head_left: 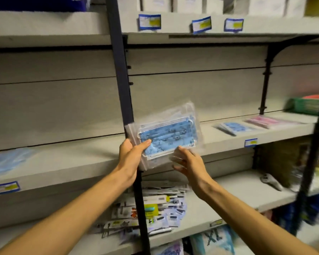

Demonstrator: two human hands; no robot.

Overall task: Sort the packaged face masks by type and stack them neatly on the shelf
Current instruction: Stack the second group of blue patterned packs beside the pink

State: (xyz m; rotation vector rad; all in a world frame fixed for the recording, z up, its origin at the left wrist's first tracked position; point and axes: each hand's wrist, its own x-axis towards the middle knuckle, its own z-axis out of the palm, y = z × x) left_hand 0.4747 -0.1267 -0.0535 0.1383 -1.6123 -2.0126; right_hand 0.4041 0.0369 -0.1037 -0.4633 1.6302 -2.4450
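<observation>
Near the left edge of the middle shelf (66, 162) lies a plain pale-blue mask pack (9, 161), above a blue-bordered price label (6, 187) on the shelf's front edge. Beside the dark upright post (121, 74) the left hand (130, 153) pinches the left end of a clear-wrapped pack of blue patterned masks (168, 137), thumb on its front, holding it tilted in the air in front of the shelf. The right hand (189, 163) is at the pack's lower right corner with blurred fingers; whether they grip the wrapper I cannot tell. On the shelf below lies a heap of small packets (155, 208). Toward the right end of the middle shelf lie a second blue patterned pack (234, 127) and, just beside it, a pink mask pack (267, 122), both flat.
</observation>
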